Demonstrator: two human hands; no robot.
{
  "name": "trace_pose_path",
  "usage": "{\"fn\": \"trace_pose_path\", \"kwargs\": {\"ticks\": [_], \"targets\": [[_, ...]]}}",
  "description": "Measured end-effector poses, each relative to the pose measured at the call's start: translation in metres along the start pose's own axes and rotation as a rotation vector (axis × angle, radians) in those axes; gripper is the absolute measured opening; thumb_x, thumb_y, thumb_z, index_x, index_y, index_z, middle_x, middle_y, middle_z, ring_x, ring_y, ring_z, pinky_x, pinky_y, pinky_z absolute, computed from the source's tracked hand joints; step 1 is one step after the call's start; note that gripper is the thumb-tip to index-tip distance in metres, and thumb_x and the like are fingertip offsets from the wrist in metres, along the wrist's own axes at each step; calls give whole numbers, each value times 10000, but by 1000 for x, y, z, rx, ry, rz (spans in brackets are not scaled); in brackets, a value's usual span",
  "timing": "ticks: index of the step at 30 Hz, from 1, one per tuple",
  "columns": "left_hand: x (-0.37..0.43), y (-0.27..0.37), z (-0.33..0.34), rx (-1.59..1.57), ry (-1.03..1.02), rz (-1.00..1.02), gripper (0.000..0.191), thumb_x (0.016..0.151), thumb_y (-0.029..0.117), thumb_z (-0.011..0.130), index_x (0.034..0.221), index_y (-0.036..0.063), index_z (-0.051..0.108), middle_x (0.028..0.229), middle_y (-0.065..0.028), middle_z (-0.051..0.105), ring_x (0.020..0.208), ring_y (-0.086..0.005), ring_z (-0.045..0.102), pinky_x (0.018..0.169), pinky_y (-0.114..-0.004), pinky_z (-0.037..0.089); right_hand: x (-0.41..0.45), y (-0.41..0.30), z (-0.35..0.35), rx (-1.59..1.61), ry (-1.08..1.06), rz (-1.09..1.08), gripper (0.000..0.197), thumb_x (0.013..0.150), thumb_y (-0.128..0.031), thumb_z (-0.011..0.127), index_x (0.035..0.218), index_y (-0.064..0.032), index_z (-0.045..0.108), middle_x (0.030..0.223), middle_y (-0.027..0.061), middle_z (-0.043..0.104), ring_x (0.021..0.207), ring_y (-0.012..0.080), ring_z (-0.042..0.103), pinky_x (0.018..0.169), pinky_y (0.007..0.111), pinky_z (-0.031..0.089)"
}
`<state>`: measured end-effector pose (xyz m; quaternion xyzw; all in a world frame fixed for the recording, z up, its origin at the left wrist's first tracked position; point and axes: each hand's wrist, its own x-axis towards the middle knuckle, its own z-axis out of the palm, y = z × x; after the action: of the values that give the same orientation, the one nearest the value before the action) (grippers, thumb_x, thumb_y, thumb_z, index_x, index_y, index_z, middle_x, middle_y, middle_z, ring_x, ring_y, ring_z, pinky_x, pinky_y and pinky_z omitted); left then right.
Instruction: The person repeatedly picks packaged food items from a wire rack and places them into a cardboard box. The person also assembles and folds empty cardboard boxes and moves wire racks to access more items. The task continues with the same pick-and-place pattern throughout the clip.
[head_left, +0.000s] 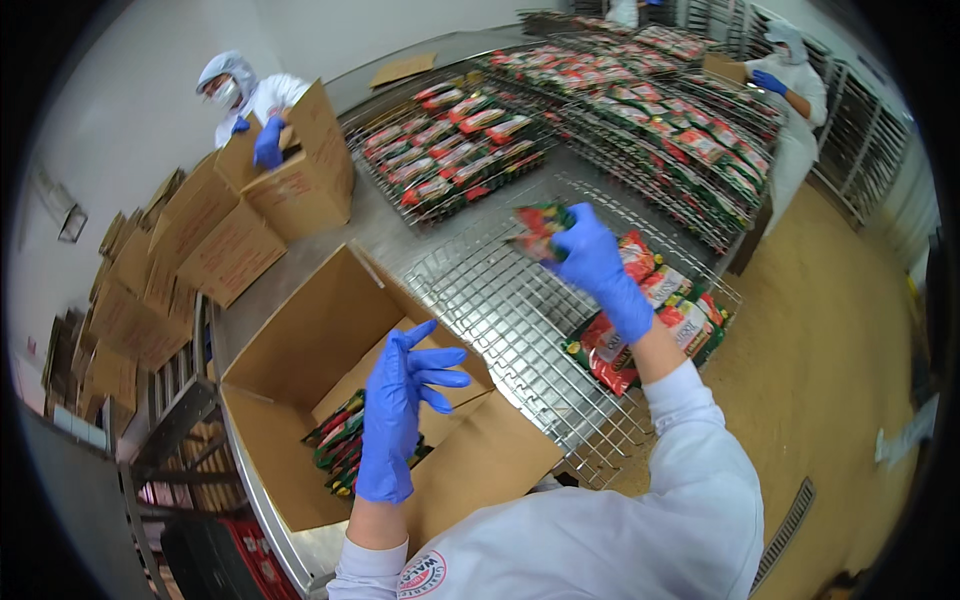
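Note:
My right hand (600, 270), in a blue glove, grips red and green plastic food packets (536, 229) above a wire rack (480, 300). The held packets are blurred, so I cannot tell how many there are. Several more packets (667, 330) lie at the rack's right end, partly behind my right wrist. My left hand (394, 420), gloved too, is over an open cardboard box (300, 337) with its fingers apart and nothing in them. Inside the box a row of packets (337, 442) stands on edge, partly hidden by that hand.
Stacked wire racks (660, 187) full of packets cover the table's far right. Another loaded rack (450, 150) stands further left. At left, a co-worker (259, 97) reaches into a carton (300, 187) beside several cartons (232, 251). Another person (795, 105) stands by tall rack trolleys (855, 142).

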<state>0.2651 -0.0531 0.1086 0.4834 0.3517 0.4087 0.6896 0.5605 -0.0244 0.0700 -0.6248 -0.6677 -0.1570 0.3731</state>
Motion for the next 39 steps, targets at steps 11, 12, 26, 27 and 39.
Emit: {"fn": "trace_pose_path", "kwargs": {"ticks": [11,12,26,27,39], "targets": [[-37,1,-13,-779,-91,-39,447,854,302,455,1242,82,435,1206,-126,511,1101,-285,498,911,-500,417,-10,-199,-81,596,-84,-454,448,645,-276,718,1008,-76,549,926,157,562,766,332,559,679,378,443],[-39,1,-18,-712,-232,-25,420,820,218,479,1211,64,460,1149,-116,545,1062,-280,526,886,-488,440,-6,-199,-78,557,-24,-632,510,630,-310,740,1044,-80,550,993,153,549,799,325,564,702,369,451],[-49,128,-120,1317,572,650,293,632,29,579,912,97,630,699,-148,600,677,-305,599,622,-363,470,74,-251,33,1081,237,-251,201,586,138,608,585,-62,592,878,80,531,836,180,541,711,289,441],[-45,126,-126,1350,575,648,288,630,36,579,906,96,633,710,-153,603,686,-325,593,629,-374,471,71,-268,54,1303,257,-311,212,545,166,549,553,-45,566,896,83,526,828,181,543,697,266,432],[31,55,-181,1815,139,-538,261,754,181,585,980,74,660,1075,-181,589,958,-373,581,802,-435,474,-28,-241,251,1328,-916,209,110,737,-48,521,631,-49,550,672,-23,528,668,97,445,671,250,365]]}}
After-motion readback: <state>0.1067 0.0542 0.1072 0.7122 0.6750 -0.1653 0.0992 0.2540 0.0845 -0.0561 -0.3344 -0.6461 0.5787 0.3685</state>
